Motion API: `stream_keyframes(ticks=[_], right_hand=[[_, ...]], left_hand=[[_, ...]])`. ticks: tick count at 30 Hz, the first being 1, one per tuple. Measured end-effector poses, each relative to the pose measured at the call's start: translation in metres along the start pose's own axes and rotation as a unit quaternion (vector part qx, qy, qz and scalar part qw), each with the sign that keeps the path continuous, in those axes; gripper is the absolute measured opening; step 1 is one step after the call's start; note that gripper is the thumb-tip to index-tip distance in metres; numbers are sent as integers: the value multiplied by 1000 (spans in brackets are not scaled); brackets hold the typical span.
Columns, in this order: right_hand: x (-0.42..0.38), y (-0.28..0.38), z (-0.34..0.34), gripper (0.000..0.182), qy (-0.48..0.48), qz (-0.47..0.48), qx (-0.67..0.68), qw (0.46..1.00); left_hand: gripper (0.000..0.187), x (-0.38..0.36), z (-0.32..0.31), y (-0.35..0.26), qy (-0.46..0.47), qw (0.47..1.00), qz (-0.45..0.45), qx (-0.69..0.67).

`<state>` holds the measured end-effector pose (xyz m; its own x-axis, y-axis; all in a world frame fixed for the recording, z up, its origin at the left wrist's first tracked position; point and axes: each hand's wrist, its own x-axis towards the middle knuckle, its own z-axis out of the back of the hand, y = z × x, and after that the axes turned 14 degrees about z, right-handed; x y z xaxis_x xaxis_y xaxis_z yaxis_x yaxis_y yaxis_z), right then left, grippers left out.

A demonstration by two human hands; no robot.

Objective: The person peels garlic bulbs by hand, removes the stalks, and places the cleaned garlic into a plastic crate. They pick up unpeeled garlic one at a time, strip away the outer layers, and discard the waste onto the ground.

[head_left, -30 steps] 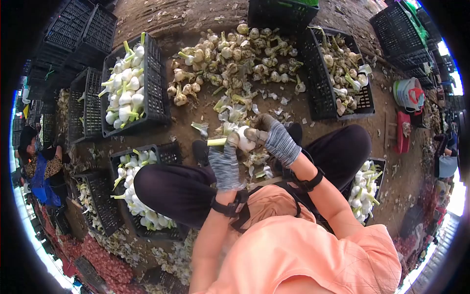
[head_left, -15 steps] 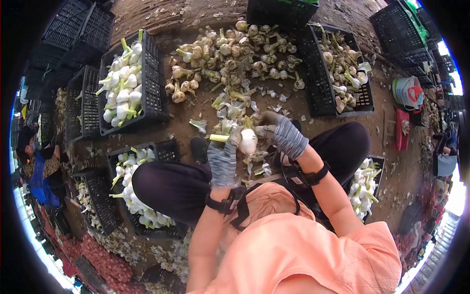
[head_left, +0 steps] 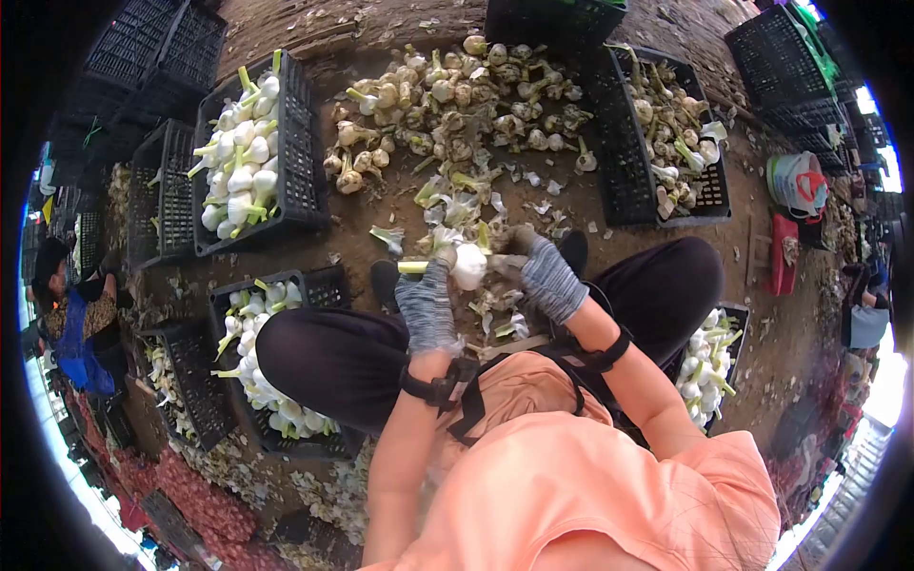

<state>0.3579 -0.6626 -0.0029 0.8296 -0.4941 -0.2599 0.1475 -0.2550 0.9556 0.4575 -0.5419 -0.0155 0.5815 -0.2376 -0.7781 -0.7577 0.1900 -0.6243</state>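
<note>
Between my knees, my left hand (head_left: 427,297), in a grey knitted glove, is closed on a peeled white garlic bulb (head_left: 469,267), whose green stem points left. My right hand (head_left: 545,274), gloved the same way, is at the bulb's right side with its fingers bent together; what its fingertips hold is too small to make out. Loose peels (head_left: 457,205) lie on the ground just beyond my hands. Farther out is a spread pile of unpeeled garlic (head_left: 457,105).
Black crates of white garlic stand at the left (head_left: 303,157), beside my left knee (head_left: 347,285) and by my right knee (head_left: 738,328). A crate of unpeeled garlic (head_left: 619,152) is at upper right, with a bucket (head_left: 788,181) and red stool (head_left: 783,255) beyond. A person (head_left: 81,324) sits far left.
The bulb has moved slightly left and down and turned in my left hand. My right hand has shifted a little right and down, staying beside it.
</note>
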Motion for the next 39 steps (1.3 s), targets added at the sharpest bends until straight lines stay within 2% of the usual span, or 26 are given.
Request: stream_keyframes(ticks=[1,3,4,5,7,8,9,11,12,13,15,17,18,19,21,22,23,24,25,26,29,31,34,36,37,39], right_hand=[[-2,-1,2,30,4,1,0,1000],[-1,-7,4,28,-15,63,-75,995],[7,-24,4,27,-42,57,-66,995],[9,-37,4,27,-29,60,-61,996],[17,-40,-12,28,-18,91,-227,970],[24,-39,-16,27,-7,65,-140,988],[31,-39,-16,27,4,35,-55,998],[48,-76,-9,26,-26,57,-161,985],[55,-85,-5,26,-22,59,-158,985],[63,-90,-2,28,-6,42,-176,984],[77,-97,-1,31,11,26,-194,981],[89,-100,-2,24,-33,-122,-33,991],[94,-102,-4,23,-57,-143,-20,988],[101,-115,-2,23,-60,-145,-20,987],[115,-148,14,24,-39,-80,-139,986],[113,-113,7,33,-60,-165,-71,982],[119,-119,16,33,-68,-167,-72,981],[129,-133,27,37,-25,-106,-260,959],[140,-149,34,41,21,-43,-438,898],[150,-163,37,34,-17,-34,-458,888],[183,-156,30,34,-10,0,-408,913],[211,-144,13,40,-19,9,-435,900],[268,-153,-8,46,-19,71,-521,851],[315,-200,-9,40,-31,128,-542,830],[328,-196,-11,40,-31,131,-541,830],[344,-191,-16,37,42,65,-552,830]], left_hand=[[20,0,2,-3,-8,999,53,-5],[19,-6,2,-10,-8,999,48,0],[19,-9,1,-11,-5,999,45,8],[19,1,0,-3,-20,999,-24,-8],[18,9,2,-2,-39,990,-126,46],[17,12,4,-8,-39,995,-87,32],[18,17,8,-12,-36,999,-11,-22],[20,18,24,-37,-7,989,76,-129],[23,31,31,-44,-47,980,78,-176],[23,46,41,-58,-44,960,95,-258],[22,69,65,-89,4,929,75,-362],[21,89,85,-129,-61,892,15,-447],[22,95,93,-147,-108,883,-15,-456],[23,102,103,-164,-155,873,-42,-461],[25,154,147,-193,-157,857,-127,-475],[25,149,149,-204,-159,880,-122,-430],[26,139,149,-216,-160,901,-118,-385],[26,141,153,-224,-130,912,-110,-373],[26,144,156,-229,-101,922,-102,-361],[23,148,157,-230,-59,931,-105,-345],[22,94,93,-226,18,941,-86,-327],[26,86,73,-210,75,964,-75,-245],[29,79,36,-191,91,977,-47,-186],[27,78,22,-178,107,984,-25,-138],[26,81,20,-172,130,985,-17,-109],[27,86,16,-157,102,989,20,-107]])
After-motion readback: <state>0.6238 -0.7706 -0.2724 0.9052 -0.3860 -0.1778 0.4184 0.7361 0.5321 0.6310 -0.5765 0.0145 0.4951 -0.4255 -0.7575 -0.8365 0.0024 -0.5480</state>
